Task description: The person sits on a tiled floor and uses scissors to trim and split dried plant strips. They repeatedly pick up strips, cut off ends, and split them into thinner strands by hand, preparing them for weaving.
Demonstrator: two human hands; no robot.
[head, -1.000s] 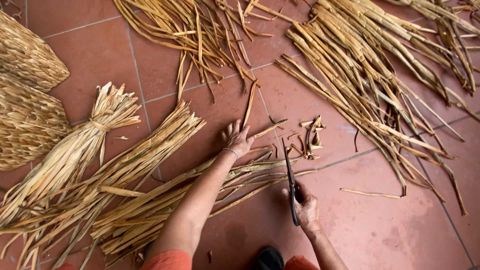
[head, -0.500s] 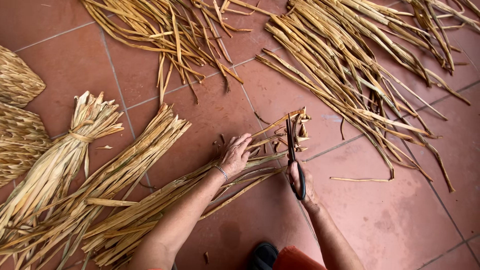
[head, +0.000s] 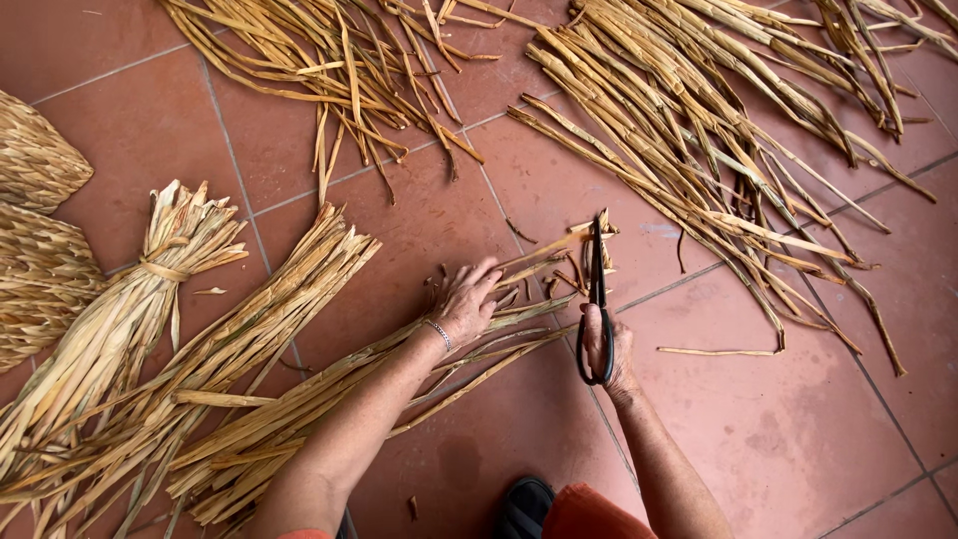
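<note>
Nearest edge: I see a black shoe toe (head: 526, 502) and a bit of orange-red cloth (head: 589, 511) at the bottom, between my two forearms.
Right hand: my right hand (head: 607, 344) is closed through the loop handles of the long black-handled scissors (head: 597, 299). The blades point away from me and stand almost together over the stalk tips, so I judge the grip is set for trimming those ends.
Left hand: my left hand (head: 464, 304), with a thin silver bracelet (head: 437, 332) at the wrist, lies flat with fingers spread on the loose fan of dry yellow straw stalks (head: 379, 384). It seems to press them to the floor so that they stay in line beside the blades.
Cut ends: small straw offcuts (head: 559, 279) lie scattered round the scissor tips, just beyond my left fingers.
Near left: a thick untied sheaf of straw (head: 230, 339) runs up to the left of the fan, and a tied straw bundle with a straw band (head: 130, 299) lies just beside it, further left.
Left edge: two woven straw pieces (head: 35, 230) lie partly out of view.
Floor: red-brown terracotta tiles (head: 798, 429) with pale joints.
Far side: a loose heap of stalks (head: 339, 60) at the far middle and a larger spread heap (head: 738, 120) at the far right, well apart from my hands.
</note>
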